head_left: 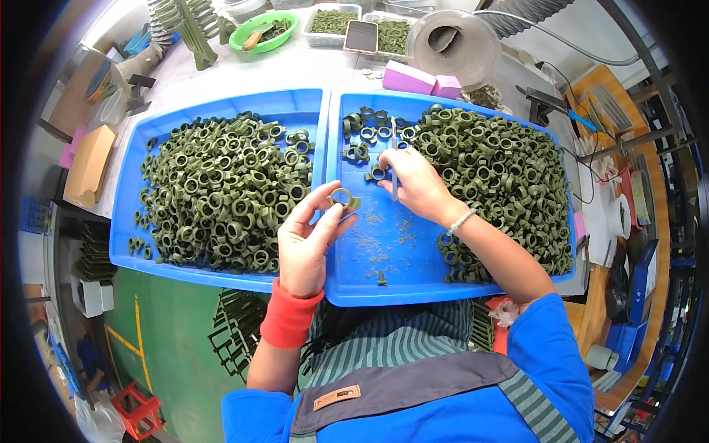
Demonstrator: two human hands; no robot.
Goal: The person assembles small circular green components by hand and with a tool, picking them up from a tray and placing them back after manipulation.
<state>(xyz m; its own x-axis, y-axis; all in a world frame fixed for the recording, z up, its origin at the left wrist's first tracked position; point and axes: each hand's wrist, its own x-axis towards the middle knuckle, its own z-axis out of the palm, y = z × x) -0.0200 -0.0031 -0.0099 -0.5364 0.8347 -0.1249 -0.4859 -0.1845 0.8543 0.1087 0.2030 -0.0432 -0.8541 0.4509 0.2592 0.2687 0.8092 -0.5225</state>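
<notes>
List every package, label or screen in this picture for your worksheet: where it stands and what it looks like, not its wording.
Phone: dark rectangular screen, lying on the trays at the far edge.
Purple boxes: two blocks behind the right blue tray.
Cardboard box: tan, left of the left blue tray.

Green bowl (264, 33), purple boxes (419, 78), phone (361, 36), cardboard box (90, 165), red crate (139, 410)

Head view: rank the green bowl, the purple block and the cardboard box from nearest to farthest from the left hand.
Measured from the left hand:
1. Purple block, up and to the right, just past the blue trays.
2. Cardboard box, far left, beside the left tray.
3. Green bowl, at the top, far side of the table.
</notes>
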